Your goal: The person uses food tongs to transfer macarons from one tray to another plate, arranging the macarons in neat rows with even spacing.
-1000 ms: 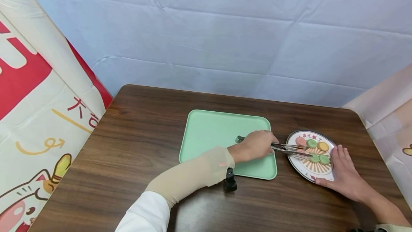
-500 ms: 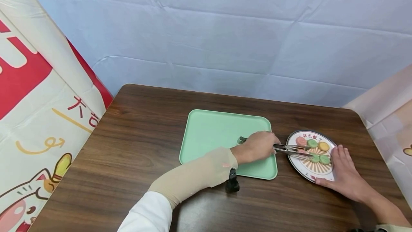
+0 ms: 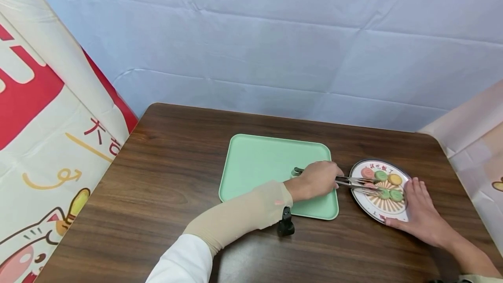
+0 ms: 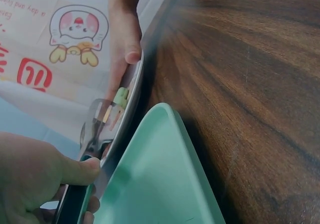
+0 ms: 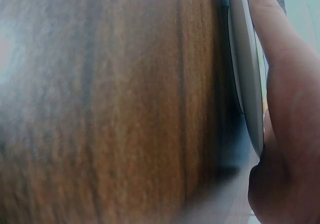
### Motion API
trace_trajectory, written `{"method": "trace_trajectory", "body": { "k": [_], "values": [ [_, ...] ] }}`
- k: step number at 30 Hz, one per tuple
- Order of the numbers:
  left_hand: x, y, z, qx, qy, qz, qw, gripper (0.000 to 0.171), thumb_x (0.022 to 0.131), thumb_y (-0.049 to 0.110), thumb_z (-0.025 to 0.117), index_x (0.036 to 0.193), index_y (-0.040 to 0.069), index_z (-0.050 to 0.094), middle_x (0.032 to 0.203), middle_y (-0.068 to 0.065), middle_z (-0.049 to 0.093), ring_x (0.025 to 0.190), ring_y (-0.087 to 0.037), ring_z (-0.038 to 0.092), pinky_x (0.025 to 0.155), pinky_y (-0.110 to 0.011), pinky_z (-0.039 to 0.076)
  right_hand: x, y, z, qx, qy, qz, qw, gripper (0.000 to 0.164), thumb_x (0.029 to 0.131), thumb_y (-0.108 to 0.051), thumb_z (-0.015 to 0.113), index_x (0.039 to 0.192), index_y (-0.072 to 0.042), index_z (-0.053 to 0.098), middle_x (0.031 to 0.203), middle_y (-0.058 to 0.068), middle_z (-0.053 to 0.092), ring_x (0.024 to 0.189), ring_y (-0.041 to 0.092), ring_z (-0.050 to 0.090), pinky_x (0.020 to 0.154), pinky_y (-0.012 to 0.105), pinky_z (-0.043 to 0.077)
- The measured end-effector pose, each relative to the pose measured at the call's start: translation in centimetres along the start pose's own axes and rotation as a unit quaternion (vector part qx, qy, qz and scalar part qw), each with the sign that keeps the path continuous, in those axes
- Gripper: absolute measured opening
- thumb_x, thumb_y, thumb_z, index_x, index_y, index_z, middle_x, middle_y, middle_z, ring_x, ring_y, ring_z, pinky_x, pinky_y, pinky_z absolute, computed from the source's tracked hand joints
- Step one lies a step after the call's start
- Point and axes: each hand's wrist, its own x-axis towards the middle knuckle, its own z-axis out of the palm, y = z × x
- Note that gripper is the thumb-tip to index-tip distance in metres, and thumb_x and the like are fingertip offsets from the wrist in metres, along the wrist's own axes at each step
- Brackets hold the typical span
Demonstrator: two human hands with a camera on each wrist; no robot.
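My left hand (image 3: pixel 319 179) grips a pair of metal tongs (image 3: pixel 347 181) above the right part of the green tray (image 3: pixel 259 160). The tips of the tongs reach over a round white plate (image 3: pixel 373 208) with a dark rim. Pink, green and yellow cookies lie on it. One green cookie (image 3: pixel 384 193) is at the lower tip; whether the tips pinch it I cannot tell. My right hand (image 3: pixel 426 217) rests against the plate's right edge, fingers straight and thumb along the near rim. In the left wrist view the tongs' handle (image 4: pixel 75 201) lies between thumb and fingers.
The brown wooden table (image 3: pixel 169 174) bears both tray and plate, with a narrow gap between them. A pale cloth wall (image 3: pixel 251 47) stands behind the table. Printed sheets (image 3: pixel 51 143) hang at the sides.
My left hand has shifted slightly to the right with the tongs. The right hand, the plate and the tray have stayed in place.
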Motion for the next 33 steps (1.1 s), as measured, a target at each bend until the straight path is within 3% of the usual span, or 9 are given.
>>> {"method": "trace_trajectory", "body": {
  "k": [10, 33],
  "values": [
    [-0.1, 0.07, -0.15, 0.011, 0.0, 0.005, 0.9999, 0.026, 0.099, 0.03, 0.07, 0.125, 0.029, 0.075, 0.113, 0.014, 0.071, 0.09, 0.001, 0.06, 0.071, -0.015, 0.048, 0.09, -0.46, -0.44, -0.001, -0.007, 0.008, 1.0, 0.136, 0.081, -0.046, 0.083, 0.149, 0.023, -0.012, 0.153, 0.049, -0.014, 0.145, 0.049, -0.027, 0.114, 0.038, -0.027],
    [-0.48, -0.38, 0.17, 0.0, 0.011, 0.004, 0.9999, 0.041, 0.097, 0.033, 0.073, 0.137, 0.027, 0.067, 0.132, 0.012, 0.065, 0.117, -0.003, 0.061, 0.078, -0.015, 0.048, -0.13, -0.76, -0.51, -0.004, 0.0, 0.001, 1.0, 0.134, 0.081, -0.046, 0.082, 0.149, 0.024, -0.01, 0.153, 0.049, -0.012, 0.146, 0.048, -0.027, 0.115, 0.037, -0.026]
  ]
}}
